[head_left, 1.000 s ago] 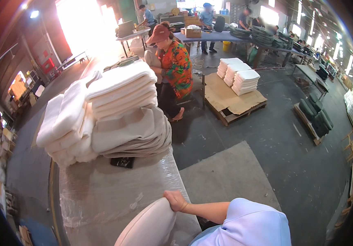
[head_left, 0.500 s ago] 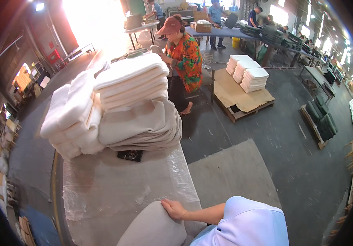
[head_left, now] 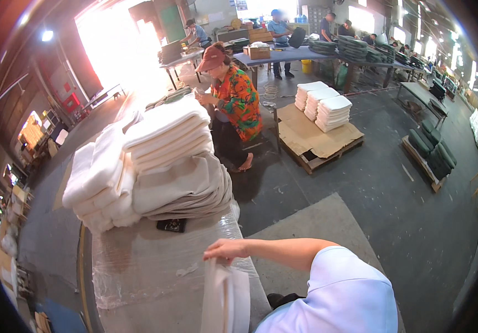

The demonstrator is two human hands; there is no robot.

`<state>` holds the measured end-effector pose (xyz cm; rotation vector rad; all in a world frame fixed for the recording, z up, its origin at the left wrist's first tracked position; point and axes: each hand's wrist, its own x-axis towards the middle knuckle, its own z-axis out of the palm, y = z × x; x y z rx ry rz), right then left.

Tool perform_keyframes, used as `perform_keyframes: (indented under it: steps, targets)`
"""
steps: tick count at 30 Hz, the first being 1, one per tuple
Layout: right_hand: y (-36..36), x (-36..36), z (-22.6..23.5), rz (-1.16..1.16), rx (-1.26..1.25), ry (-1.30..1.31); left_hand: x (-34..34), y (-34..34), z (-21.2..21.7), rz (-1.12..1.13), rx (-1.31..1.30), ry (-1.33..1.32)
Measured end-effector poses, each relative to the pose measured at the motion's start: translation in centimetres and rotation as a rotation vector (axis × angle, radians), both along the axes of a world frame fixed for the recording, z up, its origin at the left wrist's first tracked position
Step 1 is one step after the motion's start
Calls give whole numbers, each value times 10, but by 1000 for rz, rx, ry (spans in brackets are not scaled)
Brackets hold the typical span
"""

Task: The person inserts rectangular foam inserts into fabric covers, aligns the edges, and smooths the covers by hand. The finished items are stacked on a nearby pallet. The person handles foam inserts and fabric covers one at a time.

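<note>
My right hand (head_left: 227,250) reaches in from the lower right, fingers closed over the top edge of a pale cushion piece (head_left: 227,299). The piece hangs upright with its narrow side showing, light grey fabric with white layers beside it. My left hand is not in view. Beneath is a wrapped, plastic-covered table-like stack (head_left: 139,272). Farther along it lie folded beige fabric covers (head_left: 181,186), a tall pile of white padding sheets (head_left: 167,130) and more white padding (head_left: 97,172) at the left. A small black item (head_left: 171,225) sits at the foot of the covers.
A person in a red cap and patterned shirt (head_left: 239,105) works beyond the piles. A cardboard-topped pallet (head_left: 311,133) bears white stacks (head_left: 322,105). Dark green cushions (head_left: 430,152) lie on the right; other people work at a blue table (head_left: 300,54) behind.
My right hand has risen slightly and turned the cushion piece from its broad face to its edge. The view has shifted a little. The person in the cap has raised their hands.
</note>
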<state>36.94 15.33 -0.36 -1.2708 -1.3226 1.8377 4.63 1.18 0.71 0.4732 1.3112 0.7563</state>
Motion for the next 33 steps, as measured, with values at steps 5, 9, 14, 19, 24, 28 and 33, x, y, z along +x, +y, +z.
perform_keyframes:
  steps: [5,9,14,19,24,28,33]
  targets:
    - [17,-2,30,-61,118,59,-18,-26,-24,184,-215,-157]
    - [50,-3,23,-178,259,195,-50,-58,-39,285,-300,-288]
    - [84,-30,28,-247,-19,236,-60,-75,-46,253,-363,-614]
    - [92,-25,8,-230,98,162,-33,-79,-41,105,-471,-513]
    - [87,-31,12,-162,289,113,-42,-81,-40,-77,-467,-501]
    - [86,-30,17,-133,266,33,-52,-71,-36,-142,-465,-480]
    - [99,-25,11,-236,259,86,-58,-67,-35,-134,-441,-506]
